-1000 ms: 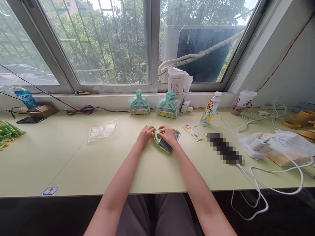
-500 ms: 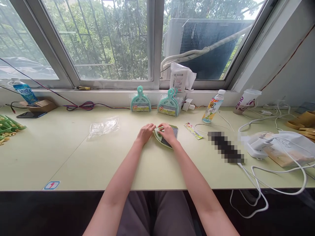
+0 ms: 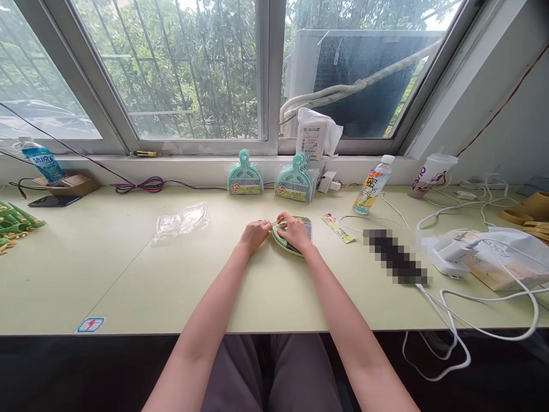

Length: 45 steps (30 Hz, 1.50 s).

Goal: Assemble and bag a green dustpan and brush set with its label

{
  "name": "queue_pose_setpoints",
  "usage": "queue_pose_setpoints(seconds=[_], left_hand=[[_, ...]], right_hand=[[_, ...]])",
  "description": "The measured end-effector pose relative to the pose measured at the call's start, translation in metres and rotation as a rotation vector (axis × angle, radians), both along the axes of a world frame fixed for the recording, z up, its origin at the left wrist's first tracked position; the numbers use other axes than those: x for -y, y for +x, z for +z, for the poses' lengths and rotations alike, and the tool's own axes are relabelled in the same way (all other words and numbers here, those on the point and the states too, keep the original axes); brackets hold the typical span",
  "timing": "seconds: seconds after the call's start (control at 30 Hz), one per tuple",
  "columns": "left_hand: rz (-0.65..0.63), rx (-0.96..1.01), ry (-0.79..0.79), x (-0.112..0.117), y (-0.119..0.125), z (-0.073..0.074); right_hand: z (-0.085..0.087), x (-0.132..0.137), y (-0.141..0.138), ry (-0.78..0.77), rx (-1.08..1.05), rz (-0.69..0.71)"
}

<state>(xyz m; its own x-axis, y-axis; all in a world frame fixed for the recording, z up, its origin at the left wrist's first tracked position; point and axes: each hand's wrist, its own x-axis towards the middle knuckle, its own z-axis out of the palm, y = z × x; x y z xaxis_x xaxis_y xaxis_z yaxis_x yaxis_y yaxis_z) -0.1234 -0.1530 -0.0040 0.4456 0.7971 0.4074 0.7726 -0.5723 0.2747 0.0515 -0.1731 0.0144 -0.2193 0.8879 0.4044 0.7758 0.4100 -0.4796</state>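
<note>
Observed at the middle of the surface [image 3: 128, 274]: the left hand [image 3: 255, 236] and right hand [image 3: 295, 232] are close together, both on a small pale green dustpan [image 3: 285, 243], which lies low on the surface with a strip of grey bristles [image 3: 307, 230] showing at its far right corner. Left grip is narrow, with the fingertips [image 3: 266, 224] pinched at the dustpan's left edge near a thin green strip. Right grip is closed over the top of the dustpan, palm down, and hides most of it; the exact hold cannot be read. Directly beyond the hands, along the far edge, stand two packaged dustpan sets, one [image 3: 245, 178] left of the other [image 3: 295, 180]. Clear plastic wrap [image 3: 180, 223] lies left of the hands, and a printed paper strip [image 3: 338, 228] lies just right of them. Further right are a drink bottle [image 3: 370, 186], a pixelated object [image 3: 394, 256], a white charger [image 3: 450, 257] with white cable [image 3: 493, 298], and a plastic cup [image 3: 431, 175]. At far left lie green clips [image 3: 12, 223], a phone [image 3: 54, 201] and a water bottle [image 3: 40, 163] leaning on a cardboard piece [image 3: 66, 185].
</note>
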Motion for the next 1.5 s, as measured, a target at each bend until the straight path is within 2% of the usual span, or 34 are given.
queue_pose_setpoints(seconds=[0.17, 0.23, 0.3, 0.4, 0.43, 0.47, 0.53, 0.6, 0.63, 0.7, 0.83, 0.93, 1.0, 1.1, 1.17, 1.2, 1.27, 1.4, 1.43, 1.5], left_hand=[[-0.048, -0.060, -0.001, 0.003, 0.000, 0.000], [-0.071, -0.020, 0.033, 0.004, 0.000, 0.003], [-0.057, 0.127, 0.099, 0.007, 0.004, 0.008], [0.069, 0.571, 0.147, 0.014, 0.019, 0.018], [0.102, 0.752, 0.087, 0.017, 0.025, 0.021], [0.099, 0.922, -0.038, 0.020, 0.032, 0.022], [-0.013, 1.134, -0.444, 0.025, 0.043, 0.023], [-0.140, 1.179, -0.837, 0.027, 0.048, 0.021], [-0.172, 1.189, -0.958, 0.026, 0.049, 0.019], [-0.171, 1.258, -1.048, 0.024, 0.047, 0.017], [-0.076, 1.364, -1.058, 0.016, 0.041, 0.014], [0.044, 1.413, -1.002, 0.009, 0.033, 0.014], [0.108, 1.463, -0.944, 0.004, 0.025, 0.013], [0.131, 1.547, -0.864, -0.004, 0.012, 0.011], [0.123, 1.607, -0.805, -0.008, 0.006, 0.009], [0.131, 1.630, -0.785, -0.010, 0.004, 0.008], [0.166, 1.654, -0.778, -0.011, 0.003, 0.006], [0.232, 1.748, -0.785, -0.011, 0.004, 0.008], [0.239, 1.794, -0.772, -0.011, 0.004, 0.009], [0.253, 1.893, -0.741, -0.011, 0.001, 0.011]], right_hand=[[-0.003, 0.000, 0.002, 0.013, 0.085, -0.001], [-0.003, -0.001, 0.001, 0.009, 0.074, -0.002], [-0.002, -0.001, -0.002, 0.050, 0.013, -0.016], [0.003, 0.002, -0.010, 0.192, -0.105, -0.131], [0.005, 0.004, -0.013, 0.242, -0.132, -0.186], [0.007, 0.006, -0.016, 0.286, -0.152, -0.239], [0.010, 0.009, -0.019, 0.331, -0.179, -0.303], [0.009, 0.009, -0.018, 0.315, -0.189, -0.316], [0.008, 0.008, -0.015, 0.290, -0.184, -0.311], [0.005, 0.002, -0.006, 0.222, -0.165, -0.303], [0.002, -0.010, 0.008, 0.098, -0.153, -0.243], [0.003, -0.013, 0.013, 0.055, -0.152, -0.177], [0.001, -0.014, 0.017, 0.080, -0.159, -0.317], [-0.008, -0.017, 0.032, 0.112, -0.122, -0.686], [-0.017, -0.019, 0.044, 0.010, -0.083, -0.826], [-0.021, -0.021, 0.049, -0.062, -0.070, -0.838], [-0.027, -0.024, 0.053, -0.167, -0.062, -0.732], [-0.024, -0.027, 0.041, -0.183, -0.058, -0.270], [-0.023, -0.027, 0.037, -0.171, -0.052, -0.233], [-0.021, -0.025, 0.029, -0.135, -0.019, -0.299]])
